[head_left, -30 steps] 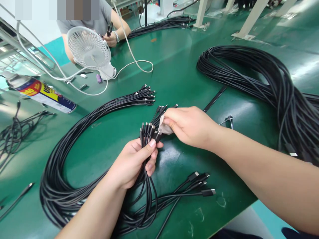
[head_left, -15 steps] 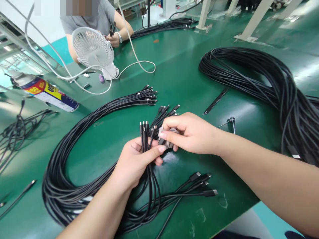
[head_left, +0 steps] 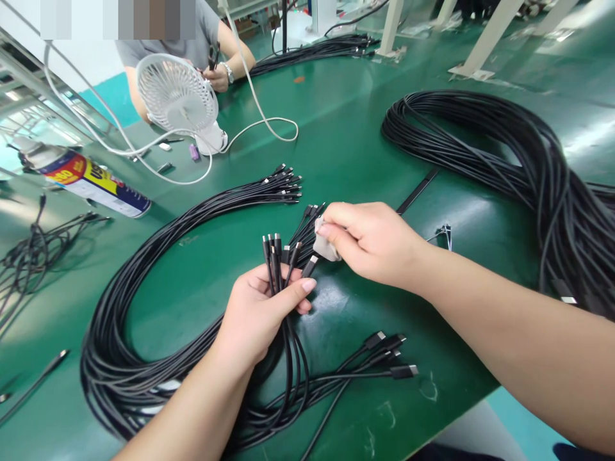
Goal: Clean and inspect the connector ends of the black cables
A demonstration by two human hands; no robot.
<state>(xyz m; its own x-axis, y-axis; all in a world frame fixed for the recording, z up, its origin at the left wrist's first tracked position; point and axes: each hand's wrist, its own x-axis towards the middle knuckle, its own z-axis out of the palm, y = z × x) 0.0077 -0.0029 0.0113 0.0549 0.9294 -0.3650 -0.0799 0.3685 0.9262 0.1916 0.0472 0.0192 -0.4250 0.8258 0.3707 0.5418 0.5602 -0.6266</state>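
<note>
Several black cables [head_left: 273, 269] with metal-tipped plugs stand upright in my left hand [head_left: 259, 307], its fingers wrapped round them. One cable plug [head_left: 310, 264] sticks out to the right between my left thumb and fingers. My right hand [head_left: 372, 240] pinches a crumpled greyish cloth [head_left: 327, 243] just above that plug, a small gap apart from it. Behind my hands lie more cable ends [head_left: 312, 214]. Below them, several cables with larger plugs [head_left: 403, 371] rest on the green table [head_left: 432, 422].
A looped cable bundle [head_left: 110, 320] curves round the left. A thicker coil [head_left: 509, 121] lies at right, near black tweezers [head_left: 418, 190]. A spray can [head_left: 96, 182] and a white fan [head_left: 177, 96] stand at the back left. Across the table sits a person [head_left: 225, 45].
My right hand has moved up and a little right with the cloth, off the plug, whose metal tip now shows. My left hand has hardly moved.
</note>
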